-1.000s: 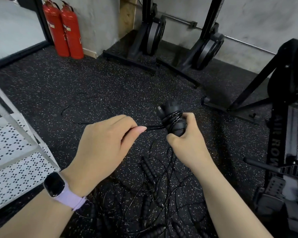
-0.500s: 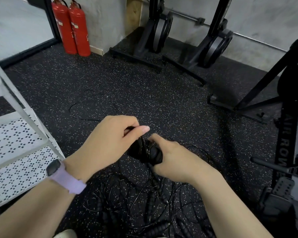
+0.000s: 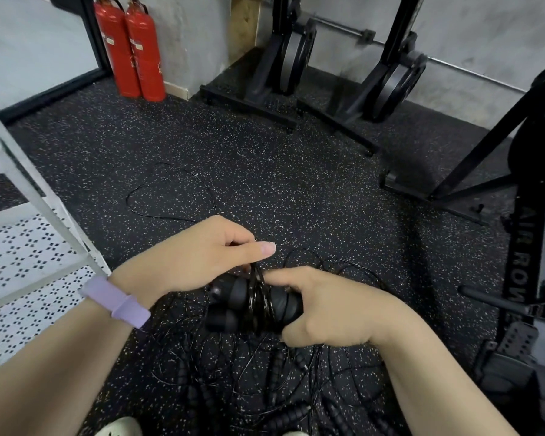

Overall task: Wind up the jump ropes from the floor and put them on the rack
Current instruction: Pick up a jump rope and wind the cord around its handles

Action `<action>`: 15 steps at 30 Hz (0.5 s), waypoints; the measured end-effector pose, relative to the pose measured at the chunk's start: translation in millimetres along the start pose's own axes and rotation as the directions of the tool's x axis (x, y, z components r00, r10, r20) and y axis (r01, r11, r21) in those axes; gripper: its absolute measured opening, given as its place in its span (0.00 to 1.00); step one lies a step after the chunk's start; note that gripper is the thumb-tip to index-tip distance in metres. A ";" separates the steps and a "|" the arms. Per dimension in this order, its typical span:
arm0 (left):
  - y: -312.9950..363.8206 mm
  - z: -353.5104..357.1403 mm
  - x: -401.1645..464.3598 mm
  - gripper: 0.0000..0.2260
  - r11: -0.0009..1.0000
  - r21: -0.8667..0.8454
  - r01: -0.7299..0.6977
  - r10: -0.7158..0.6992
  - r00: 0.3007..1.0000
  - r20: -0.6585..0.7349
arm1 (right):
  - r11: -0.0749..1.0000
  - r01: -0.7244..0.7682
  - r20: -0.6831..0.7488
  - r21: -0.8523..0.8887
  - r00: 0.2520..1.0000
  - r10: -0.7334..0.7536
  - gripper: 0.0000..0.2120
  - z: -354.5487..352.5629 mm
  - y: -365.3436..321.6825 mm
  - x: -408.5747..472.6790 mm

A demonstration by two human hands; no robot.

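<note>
The right hand (image 3: 334, 306) grips the paired handles (image 3: 252, 306) steady so the left hand (image 3: 202, 253) can pinch the cord (image 3: 258, 275) taut for winding

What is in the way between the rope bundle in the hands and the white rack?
Nothing visible. The rope bundle is held in the right hand, with the left hand pinching its cord. The white rack stands to the left, and only the left arm and bare floor lie between them.
</note>
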State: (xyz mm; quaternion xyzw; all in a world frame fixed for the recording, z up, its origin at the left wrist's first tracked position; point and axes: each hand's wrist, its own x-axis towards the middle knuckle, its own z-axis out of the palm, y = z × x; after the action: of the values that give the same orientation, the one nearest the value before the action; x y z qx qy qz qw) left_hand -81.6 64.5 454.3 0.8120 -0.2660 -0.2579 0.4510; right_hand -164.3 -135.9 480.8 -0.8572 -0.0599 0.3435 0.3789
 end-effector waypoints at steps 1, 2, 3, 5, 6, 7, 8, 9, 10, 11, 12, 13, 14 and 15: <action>1.3 -3.0 -0.2 0.27 0.996 -0.088 -0.003 0.008 0.998 0.062 | 0.997 0.047 0.019 0.061 0.999 -0.048 0.27 -0.6 -1.4 -1.6; 2.4 -5.4 -0.2 0.26 0.985 -0.174 -0.007 0.028 0.993 0.119 | 0.988 0.088 0.029 0.124 0.995 -0.092 0.24 -1.6 -3.4 -4.2; 4.4 -6.8 0.1 0.25 0.970 -0.243 -0.007 0.046 0.987 0.152 | 0.975 0.118 0.021 0.186 0.992 -0.124 0.23 -2.5 -4.0 -5.8; 6.8 -5.5 2.3 0.24 0.936 -0.353 -0.004 0.060 0.987 0.148 | 0.948 0.147 -0.020 0.283 0.989 -0.147 0.23 -4.4 -5.9 -9.0; 8.3 -3.9 3.6 0.24 0.917 -0.399 0.007 0.050 0.990 0.132 | 0.939 0.149 -0.039 0.310 0.989 -0.144 0.24 -4.8 -6.8 -9.9; 11.9 -2.3 4.0 0.22 0.896 -0.443 0.026 0.031 0.992 0.121 | 0.934 0.155 -0.059 0.323 0.988 -0.144 0.26 -4.9 -7.4 -10.1; 11.6 -0.6 5.8 0.21 0.872 -0.487 0.044 0.020 0.992 0.126 | 0.931 0.162 -0.081 0.328 0.986 -0.143 0.28 -4.8 -7.2 -9.9; 12.8 0.9 6.6 0.20 0.849 -0.524 0.070 0.001 0.991 0.135 | 0.930 0.160 -0.106 0.331 0.986 -0.132 0.33 -4.5 -6.5 -9.2; 12.2 2.0 7.8 0.19 0.824 -0.558 0.094 -0.017 0.990 0.141 | 0.927 0.153 -0.126 0.344 0.985 -0.115 0.39 -4.1 -6.5 -9.1; 13.4 3.1 7.6 0.19 0.796 -0.593 0.120 -0.045 0.989 0.140 | 0.920 0.149 -0.140 0.363 0.985 -0.104 0.45 -3.3 -6.6 -9.2; 10.2 4.0 9.7 0.18 0.762 -0.633 0.138 -0.057 0.987 0.148 | 0.910 0.164 -0.145 0.380 0.983 -0.117 0.51 -2.6 -7.4 -10.4; 9.9 4.2 10.6 0.17 0.725 -0.669 0.164 -0.071 0.984 0.163 | 0.898 0.198 -0.150 0.393 0.977 -0.151 0.53 -2.1 -8.1 -11.3; 8.3 4.9 12.4 0.16 0.696 -0.697 0.175 -0.064 0.981 0.182 | 0.884 0.240 -0.157 0.401 0.969 -0.192 0.55 -1.8 -8.9 -12.4; 12.0 4.8 10.8 0.16 0.669 -0.721 0.180 -0.065 0.981 0.184 | 0.873 0.273 -0.166 0.405 0.961 -0.223 0.55 -1.7 -9.6 -13.1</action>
State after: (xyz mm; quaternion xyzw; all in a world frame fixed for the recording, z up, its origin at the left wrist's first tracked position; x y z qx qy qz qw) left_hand -79.3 49.0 460.6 0.5579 -0.1164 -0.4298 0.7003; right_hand -171.6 -134.9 495.3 -0.7575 -0.0715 0.2474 0.5998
